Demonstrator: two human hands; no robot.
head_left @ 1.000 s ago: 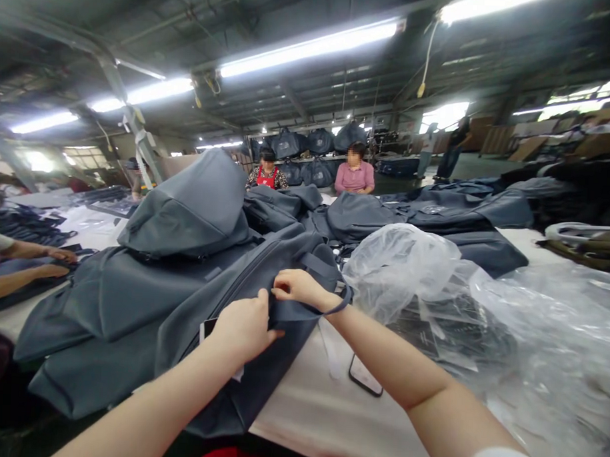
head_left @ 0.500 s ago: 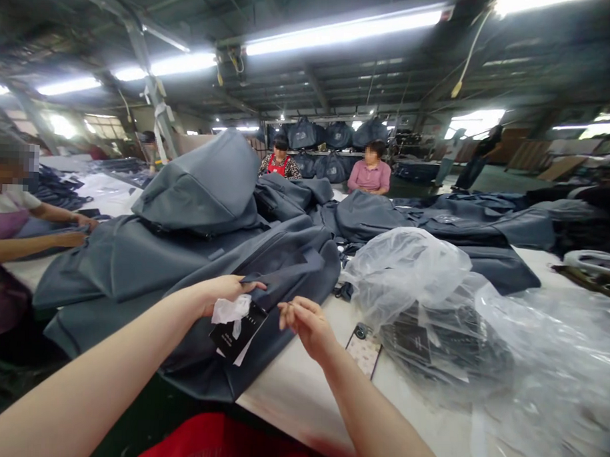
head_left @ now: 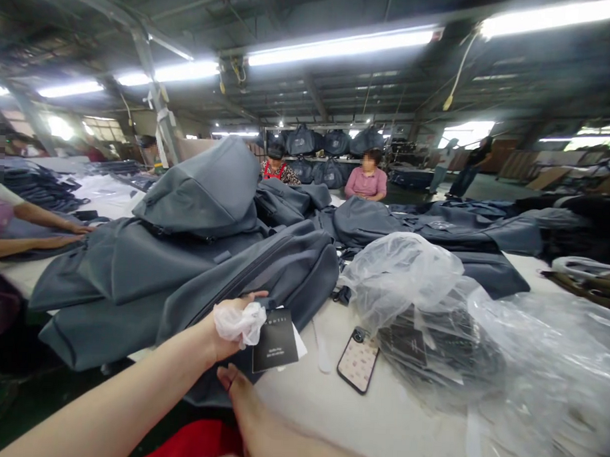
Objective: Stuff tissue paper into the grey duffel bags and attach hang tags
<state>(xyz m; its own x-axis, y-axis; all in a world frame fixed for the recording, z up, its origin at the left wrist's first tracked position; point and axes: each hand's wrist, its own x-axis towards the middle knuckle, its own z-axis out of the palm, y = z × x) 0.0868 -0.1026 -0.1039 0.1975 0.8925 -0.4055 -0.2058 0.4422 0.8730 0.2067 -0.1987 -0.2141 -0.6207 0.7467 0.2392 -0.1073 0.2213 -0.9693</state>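
My left hand (head_left: pixel 231 329) is by the side of a dark grey-blue bag (head_left: pixel 181 331), with thumb and finger closed on what looks like a short dark strap. A black hang tag (head_left: pixel 277 341) with pale lettering and a white card behind it hangs beside these fingers. Crumpled thin white material (head_left: pixel 242 321) covers part of the hand, hiding how the other fingers lie. My right hand (head_left: pixel 251 413) is lower and nearer to me, in front of the bag's bottom edge. Its fingers are apart, with nothing visible in them.
More grey bags (head_left: pixel 201 188) are piled ahead and left. A phone (head_left: pixel 359 361) lies on the white table (head_left: pixel 308 415), beside clear plastic (head_left: pixel 408 272) over a heap of black tags (head_left: pixel 431 353). A co-worker's hands (head_left: pixel 69 237) rest on fabric at left; others sit across.
My right hand has moved down, left and toward me, away from the strap area. My left hand has shifted slightly right and lower, and the hang tag now faces me more squarely.
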